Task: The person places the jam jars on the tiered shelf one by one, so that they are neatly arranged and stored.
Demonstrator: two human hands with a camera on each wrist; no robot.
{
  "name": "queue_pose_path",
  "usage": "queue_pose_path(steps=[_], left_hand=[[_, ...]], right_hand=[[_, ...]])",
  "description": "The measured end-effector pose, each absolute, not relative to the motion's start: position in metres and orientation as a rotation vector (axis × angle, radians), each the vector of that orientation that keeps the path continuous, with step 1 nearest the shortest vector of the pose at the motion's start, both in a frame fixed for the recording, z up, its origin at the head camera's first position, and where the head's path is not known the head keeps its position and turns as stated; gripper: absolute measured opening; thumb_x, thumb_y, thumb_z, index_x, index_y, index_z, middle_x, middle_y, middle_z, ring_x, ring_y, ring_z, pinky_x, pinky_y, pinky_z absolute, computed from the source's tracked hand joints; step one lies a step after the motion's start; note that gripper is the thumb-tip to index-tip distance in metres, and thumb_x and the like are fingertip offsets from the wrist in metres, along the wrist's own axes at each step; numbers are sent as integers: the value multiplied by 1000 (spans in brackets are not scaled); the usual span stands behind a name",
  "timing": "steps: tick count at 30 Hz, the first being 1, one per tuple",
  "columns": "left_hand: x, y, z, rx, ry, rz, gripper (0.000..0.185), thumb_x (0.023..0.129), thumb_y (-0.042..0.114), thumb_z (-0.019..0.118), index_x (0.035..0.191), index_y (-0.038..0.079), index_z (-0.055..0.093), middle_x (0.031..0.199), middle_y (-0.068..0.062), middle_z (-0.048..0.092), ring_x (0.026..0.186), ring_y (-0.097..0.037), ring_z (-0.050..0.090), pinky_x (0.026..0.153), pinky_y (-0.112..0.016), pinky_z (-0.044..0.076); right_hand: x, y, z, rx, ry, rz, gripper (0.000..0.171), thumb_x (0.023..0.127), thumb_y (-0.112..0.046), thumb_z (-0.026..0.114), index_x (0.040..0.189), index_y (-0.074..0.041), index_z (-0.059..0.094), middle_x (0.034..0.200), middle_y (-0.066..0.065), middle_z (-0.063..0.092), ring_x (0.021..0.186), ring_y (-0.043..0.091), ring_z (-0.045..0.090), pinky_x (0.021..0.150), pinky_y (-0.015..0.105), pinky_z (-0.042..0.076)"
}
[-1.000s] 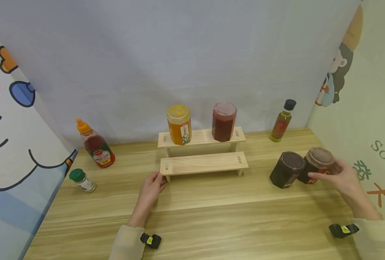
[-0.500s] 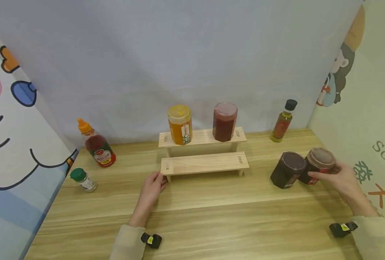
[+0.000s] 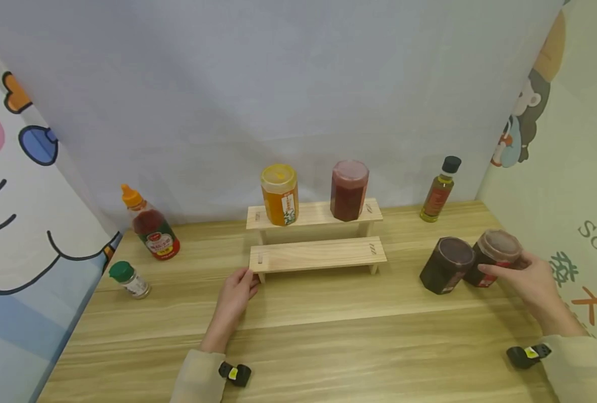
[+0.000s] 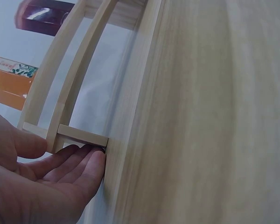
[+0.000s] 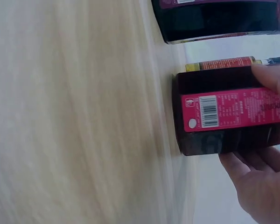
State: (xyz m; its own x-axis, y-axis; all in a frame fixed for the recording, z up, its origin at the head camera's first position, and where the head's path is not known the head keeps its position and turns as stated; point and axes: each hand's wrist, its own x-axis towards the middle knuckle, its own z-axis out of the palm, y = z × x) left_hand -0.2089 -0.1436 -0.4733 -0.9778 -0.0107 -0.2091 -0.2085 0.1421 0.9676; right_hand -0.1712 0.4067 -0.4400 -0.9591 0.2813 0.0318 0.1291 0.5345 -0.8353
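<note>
A two-step wooden shelf (image 3: pixel 318 254) stands mid-table. On its upper step are a jar of orange-yellow contents (image 3: pixel 279 196) and a dark red jar (image 3: pixel 349 193). My left hand (image 3: pixel 235 292) holds the lower step's left front corner; in the left wrist view the thumb lies at the plank's end and the fingers (image 4: pixel 86 170) curl beneath, by the leg. At the right, my right hand (image 3: pixel 530 280) grips a dark jar with a red label (image 5: pixel 224 109), thumb on one side and fingers on the other. A second dark jar (image 3: pixel 444 267) stands close at its left.
A small oil bottle (image 3: pixel 437 193) with a black cap stands at the back right. To the left are a red sauce bottle (image 3: pixel 154 232) with an orange nozzle and a green-capped spice shaker (image 3: pixel 131 280). Pale cloth (image 3: pixel 298 84) hangs behind the table, with printed panels at both sides.
</note>
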Motion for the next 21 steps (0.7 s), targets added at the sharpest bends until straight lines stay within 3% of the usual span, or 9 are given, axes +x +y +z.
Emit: queue_pose_path(steps=[4,9,15,21], left_hand=[[-208,-144,-474,-212,2255,1946,43,104,23,33,134,-5,42,132,-24,49,123,-33,49,100,-38,46],[-208,-145,-474,-198,2253,1949,43,104,22,33,135,-5,41,133,-24,49,124,-33,48,100,-37,46],[-209,-145,-473,-186,2247,1961,43,104,23,33,135,-6,41,133,-26,48,124,-34,48,101,-38,45],[-209,-144,-472,-179,2250,1953,44,104,23,33,135,-6,41,133,-25,48,124,-34,48,102,-39,45]], right_hand=[[-173,403,-438,-385,-2531,1425,50,74,-27,81,117,-15,58,88,-33,57,89,-12,48,67,3,41],[-171,400,-429,-393,-2490,1348,46,73,-27,82,111,-15,60,85,-32,56,85,-11,49,65,3,41],[-168,396,-407,-361,-2434,1395,58,76,-20,79,127,-12,55,93,-33,56,91,-14,51,70,0,42],[-165,391,-387,-359,-2403,1400,59,75,-17,80,129,-12,55,100,-29,56,96,-11,50,72,0,42]])
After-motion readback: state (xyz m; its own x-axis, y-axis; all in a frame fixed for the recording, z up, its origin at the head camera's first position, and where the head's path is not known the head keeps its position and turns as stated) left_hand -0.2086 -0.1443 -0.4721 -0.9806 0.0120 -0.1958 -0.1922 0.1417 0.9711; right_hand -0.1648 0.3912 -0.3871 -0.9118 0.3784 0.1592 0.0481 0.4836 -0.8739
